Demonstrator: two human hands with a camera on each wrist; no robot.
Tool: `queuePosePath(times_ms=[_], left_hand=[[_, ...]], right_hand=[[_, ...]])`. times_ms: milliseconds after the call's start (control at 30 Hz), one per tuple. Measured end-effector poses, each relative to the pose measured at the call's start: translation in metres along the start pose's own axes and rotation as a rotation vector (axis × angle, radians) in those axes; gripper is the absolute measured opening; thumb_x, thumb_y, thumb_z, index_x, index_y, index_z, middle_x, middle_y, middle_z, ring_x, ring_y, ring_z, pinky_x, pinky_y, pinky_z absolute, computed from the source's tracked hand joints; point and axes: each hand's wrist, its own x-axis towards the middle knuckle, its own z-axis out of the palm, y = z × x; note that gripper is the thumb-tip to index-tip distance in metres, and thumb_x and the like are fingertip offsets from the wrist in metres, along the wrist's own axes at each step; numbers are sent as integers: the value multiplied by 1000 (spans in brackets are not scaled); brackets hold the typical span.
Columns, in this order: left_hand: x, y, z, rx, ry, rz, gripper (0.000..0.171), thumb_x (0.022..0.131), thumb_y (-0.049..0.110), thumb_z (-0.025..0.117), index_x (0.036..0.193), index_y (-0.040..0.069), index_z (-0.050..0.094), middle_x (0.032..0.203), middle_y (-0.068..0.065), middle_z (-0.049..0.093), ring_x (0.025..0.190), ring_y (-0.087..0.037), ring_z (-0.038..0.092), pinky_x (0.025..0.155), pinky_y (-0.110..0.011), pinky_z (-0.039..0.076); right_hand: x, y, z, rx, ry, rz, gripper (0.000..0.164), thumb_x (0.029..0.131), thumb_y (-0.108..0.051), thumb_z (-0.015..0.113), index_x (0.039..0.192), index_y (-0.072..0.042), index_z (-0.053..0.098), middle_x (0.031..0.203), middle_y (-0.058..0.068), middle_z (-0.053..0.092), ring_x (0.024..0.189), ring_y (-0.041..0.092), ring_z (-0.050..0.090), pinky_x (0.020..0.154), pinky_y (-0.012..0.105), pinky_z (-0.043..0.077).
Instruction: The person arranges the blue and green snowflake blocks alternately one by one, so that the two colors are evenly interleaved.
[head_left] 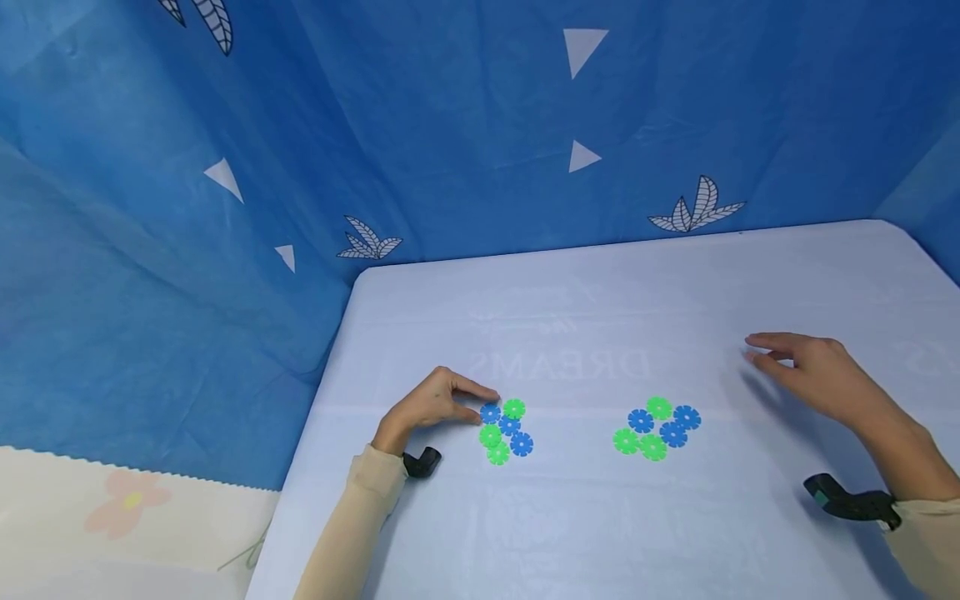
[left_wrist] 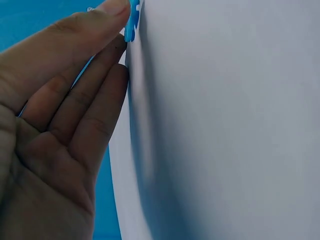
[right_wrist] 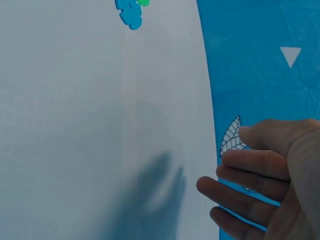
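My left hand (head_left: 431, 402) is at the left cluster of small notched plastic discs. Its thumb and index finger pinch the edges of a blue notched disc (head_left: 490, 414), which also shows by the thumb tip in the left wrist view. Touching or overlapping it are a green disc (head_left: 513, 408) and several more in blue and green. My right hand (head_left: 821, 375) hovers above the table at the right, holding nothing, its fingers loosely bent. A second cluster of blue and green discs, including a blue disc (head_left: 686, 417), lies between the hands.
A white cloth with faint lettering covers the table (head_left: 570, 517). Behind and to the left hangs a blue curtain (head_left: 480, 125) with leaf and triangle prints. A cream cloth with a flower (head_left: 127, 500) is at the lower left. Black wrist devices (head_left: 851, 500) sit at both wrists.
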Motion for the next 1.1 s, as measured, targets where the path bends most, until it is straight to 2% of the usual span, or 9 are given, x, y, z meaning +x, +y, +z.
queuePosePath(times_ms=[267,700,900,1100], left_hand=[[3,-1,1,17,-14,43,34,76,-2,82,108,8,77,107,2,73,106,-12,66,92,-31,52],[6,-4,2,39,-27,35,36,74,-2,84,106,10,78,105,6,73,106,-11,64,94,-29,51],[5,-5,3,38,-18,36,35,73,-2,84,105,11,79,105,5,73,105,-12,64,93,-31,51],[6,-4,3,60,-19,43,35,74,-1,84,105,13,79,105,7,73,105,-10,64,94,-32,51]], right_hand=[[0,-12,4,38,-21,-20,45,97,-28,63,123,9,63,125,36,56,102,52,60,80,63,51],[1,-36,16,80,-55,-90,41,95,-23,66,121,8,65,122,33,60,103,48,62,83,60,51],[7,-68,29,96,-88,-173,40,90,-18,71,124,4,65,122,27,63,104,43,63,85,57,52],[18,-109,48,170,-172,-283,41,89,-14,73,126,1,65,123,20,65,106,38,64,88,54,52]])
